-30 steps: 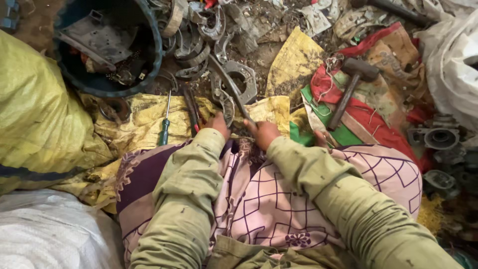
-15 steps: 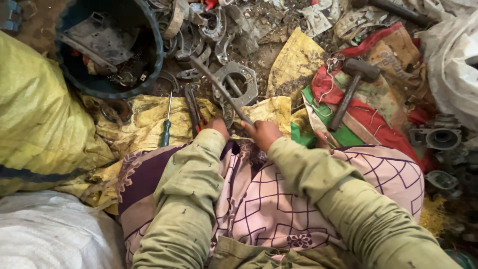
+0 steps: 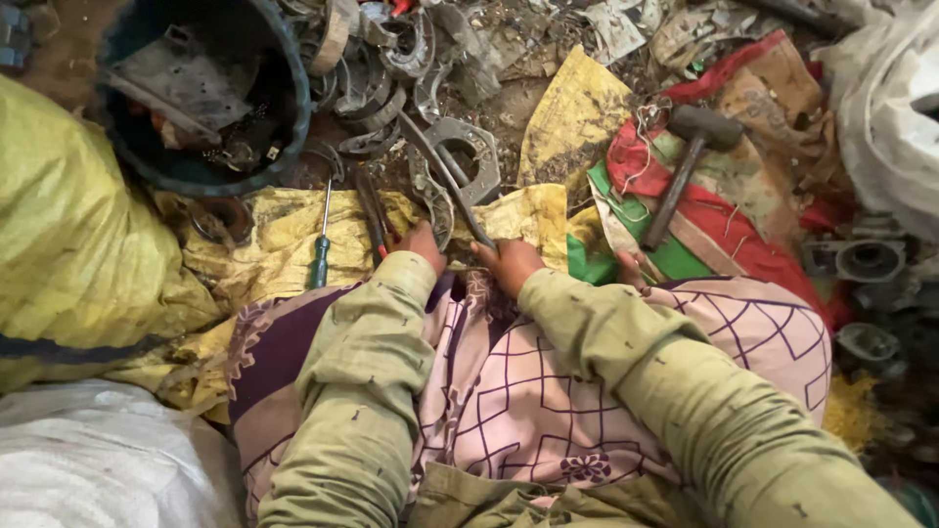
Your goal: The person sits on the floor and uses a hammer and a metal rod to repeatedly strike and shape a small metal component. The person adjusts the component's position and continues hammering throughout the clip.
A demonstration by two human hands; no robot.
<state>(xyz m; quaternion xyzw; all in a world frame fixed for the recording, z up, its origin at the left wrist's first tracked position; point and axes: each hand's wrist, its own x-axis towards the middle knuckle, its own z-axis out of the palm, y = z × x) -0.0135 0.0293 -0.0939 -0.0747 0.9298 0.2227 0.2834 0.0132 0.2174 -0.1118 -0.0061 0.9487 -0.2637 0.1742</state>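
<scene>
I am gripping a long metal rod [image 3: 448, 176] with my right hand [image 3: 509, 262], its fingers wrapped around the near end, so the rod is slanting up and away to the left from my hand. The rod is lying across a flat grey metal plate with a round hole [image 3: 460, 161], which is sitting on the dirt just beyond my hands. My left hand [image 3: 421, 244] is resting just left of the rod's near end, its fingers pressing down on a curved metal piece [image 3: 437, 210] there; whether they are closing around it I cannot tell.

Just left of the rod, a pair of red-handled pliers [image 3: 374, 210] is lying on a dirty yellow sack [image 3: 274, 244], and further left on the same sack a green-handled screwdriver [image 3: 321, 240] is pointing away from me. Beyond the rod's far tip, a heap of curved scrap metal parts [image 3: 381, 68] is spreading out. Far left of the rod, a dark blue tub [image 3: 196, 88] is holding more scrap pieces. Well right of the rod, a hammer [image 3: 685, 161] is lying on red and green cloth [image 3: 704, 220]. Nearer than the rod, my lap is covered by a pink checked cloth [image 3: 548, 401].
</scene>
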